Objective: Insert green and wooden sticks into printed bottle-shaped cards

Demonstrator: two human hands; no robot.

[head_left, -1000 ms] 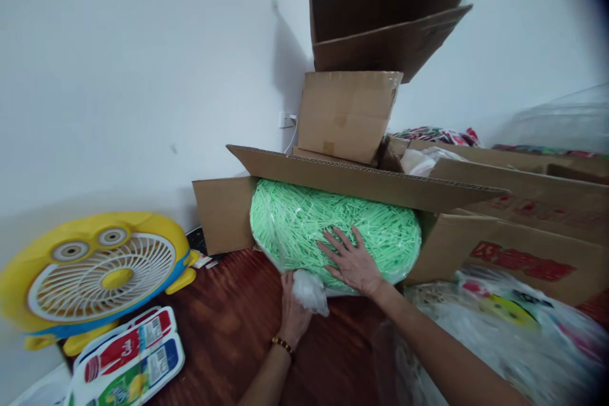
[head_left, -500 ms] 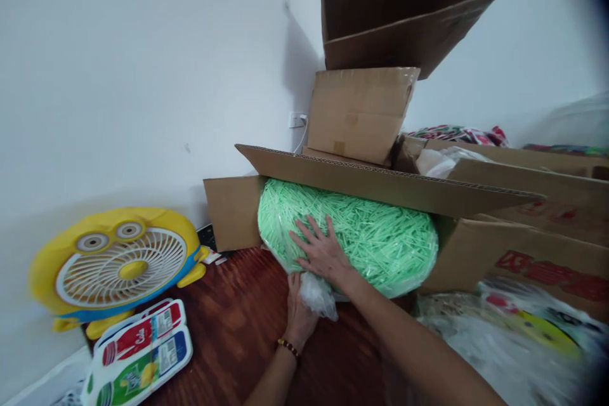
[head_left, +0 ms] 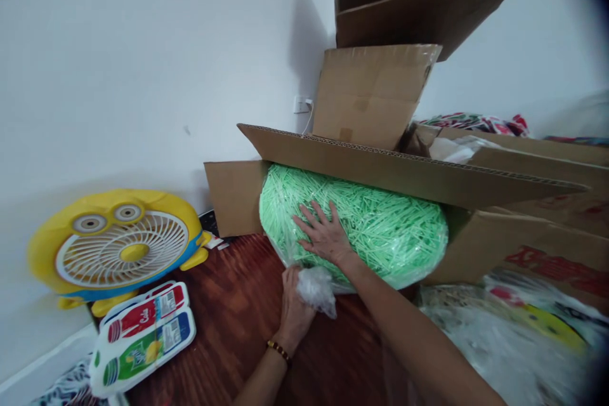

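Note:
A clear plastic bag (head_left: 394, 235) packed with thin green sticks bulges out of an open cardboard box (head_left: 238, 196) lying on its side. My right hand (head_left: 326, 235) lies flat on the bag's front with its fingers spread. Just below it, my left hand (head_left: 295, 304), with a beaded bracelet at the wrist, is closed around the gathered neck of the bag. A crumpled tuft of plastic (head_left: 316, 290) sticks out to the right of that fist. The left fingertips are partly hidden by the plastic.
To the left stand a yellow cartoon-shaped fan (head_left: 133, 252) and bottle-shaped cards (head_left: 147, 342) on the reddish wooden surface (head_left: 228, 317). A smaller carton (head_left: 373, 95) and a large open box (head_left: 442, 19) are stacked behind. Plastic wrapping (head_left: 480, 336) lies at the right.
The view has shifted slightly, so most things appear higher in the picture. Both hands keep nearly the same places on the bag.

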